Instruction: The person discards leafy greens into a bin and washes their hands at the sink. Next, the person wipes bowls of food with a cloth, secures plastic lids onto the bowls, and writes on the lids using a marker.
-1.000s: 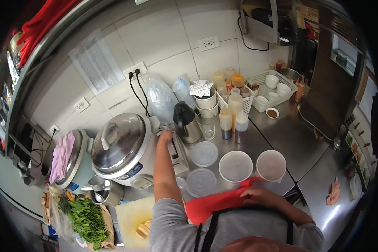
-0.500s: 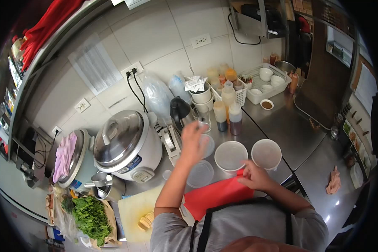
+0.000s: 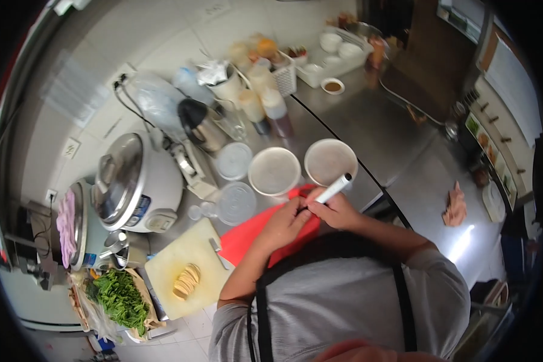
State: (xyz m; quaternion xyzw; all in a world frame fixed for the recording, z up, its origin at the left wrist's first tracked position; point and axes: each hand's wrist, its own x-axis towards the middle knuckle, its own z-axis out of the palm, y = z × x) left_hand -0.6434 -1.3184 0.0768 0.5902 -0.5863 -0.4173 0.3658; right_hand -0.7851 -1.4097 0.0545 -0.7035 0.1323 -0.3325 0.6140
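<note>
My right hand (image 3: 335, 211) is closed around a white marker (image 3: 333, 189) with a dark end, which points up and to the right. Close beside it, my left hand (image 3: 285, 224) has its fingers bunched at the marker's lower end; what they pinch is too small to make out. Beneath both hands lies a red cloth (image 3: 244, 234). Two round tubs with lids, one at the left (image 3: 274, 171) and one at the right (image 3: 330, 161), stand just beyond my hands. Two clear lids, an upper (image 3: 234, 161) and a lower (image 3: 236, 204), lie left of them.
A rice cooker (image 3: 140, 181), a steel jug (image 3: 204, 125) and a tape dispenser (image 3: 193, 172) stand at the left. Sliced food (image 3: 187, 282) lies on a cutting board (image 3: 163, 263), near leafy greens (image 3: 122, 301). Sauce bottles (image 3: 274, 107) stand behind the tubs.
My left hand has come down from the tape dispenser area to meet my right hand over the red cloth. The white marker now shows in my right hand. The view has shifted to the right.
</note>
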